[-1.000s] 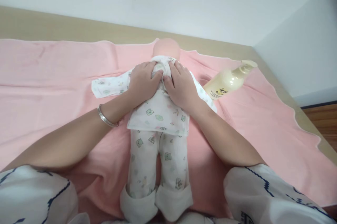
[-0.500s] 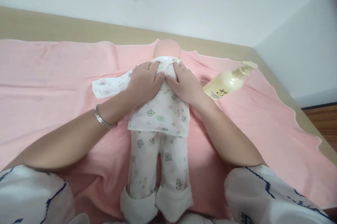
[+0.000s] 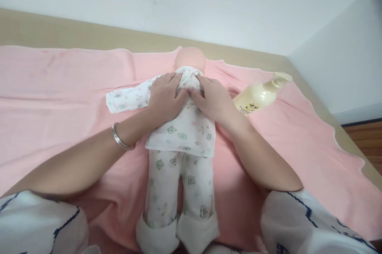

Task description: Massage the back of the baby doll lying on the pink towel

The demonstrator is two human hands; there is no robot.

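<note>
Head view question: what are the left hand [image 3: 166, 98] and right hand [image 3: 214, 98] doing?

They're lying palm-down on a doll [image 3: 180, 142], up on its white printed shirt [image 3: 180, 128]. One is covering each side, the thumbs are nearly meeting in the middle, and the cloth is bunching up just above them.

So how's the grip looking?

Pretty loose tbh. Both are spreading out, fingers just resting over the fabric.

And where's the doll lying?

Lengthwise on a pink blanket [image 3: 59, 94], smooth head [image 3: 190, 58] pointing toward the wall [image 3: 209, 3], legs coming back toward the wearer. Its matching pants [image 3: 164, 188] are ending in big white cuffs [image 3: 157, 236]. One sleeve [image 3: 129, 98] is sticking out past the left hand.

What's that yellowish thing?

Just a bottle [image 3: 257, 95] with a little cartoon on it, sitting near the right hand. Can't tell if it's standing or lying. Also, a silver bracelet [image 3: 121, 138] is circling the left wrist, and beige table [image 3: 89, 29] is showing past the blanket's far edge.
</note>
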